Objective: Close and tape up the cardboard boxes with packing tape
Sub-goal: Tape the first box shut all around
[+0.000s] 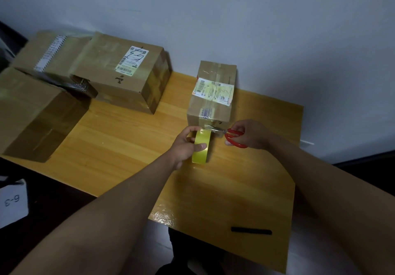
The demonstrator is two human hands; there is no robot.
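Note:
My left hand (186,144) grips a yellow roll of packing tape (201,146), held upright just in front of a small cardboard box (213,95) with shipping labels. A short strip of tape runs from the roll to the box's near face. My right hand (250,134) holds red-handled scissors (234,138), whose blades reach left onto that strip between roll and box. A large flat-topped cardboard box (224,200) lies nearest me under both arms, with glossy tape along its top and at its near left corner.
Three bigger cardboard boxes stand at the left: a labelled one (126,71), one behind it (49,54) and one at the table's left edge (36,112). The wooden table (119,146) runs along a white wall. A black marker (251,231) lies on the near box.

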